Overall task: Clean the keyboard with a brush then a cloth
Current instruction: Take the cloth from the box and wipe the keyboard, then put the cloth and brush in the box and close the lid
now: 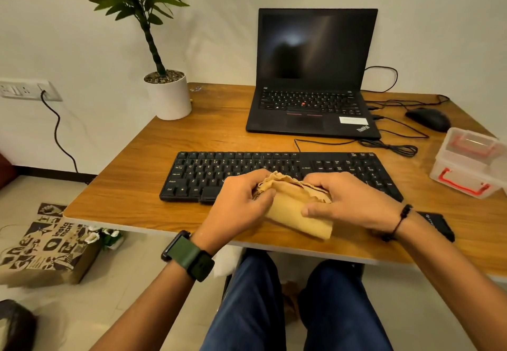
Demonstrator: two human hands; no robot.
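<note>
A black keyboard (pixel 236 171) lies across the middle of the wooden desk (pixel 142 186). Just above its front edge both hands hold a folded tan cloth (pixel 296 208). My left hand (pixel 241 202) grips the cloth's left end with curled fingers. My right hand (pixel 348 199) grips its right end, the thumb pressed on the front fold. The hands and cloth hide the keyboard's lower middle keys. No brush shows anywhere in view.
An open black laptop (pixel 312 76) stands behind the keyboard with cables (pixel 389 146) beside it. A black mouse (pixel 428 118) and a clear plastic box (pixel 469 161) sit at the right. A potted plant (pixel 167 95) is at the back left. A small black object (pixel 439 224) lies by my right wrist.
</note>
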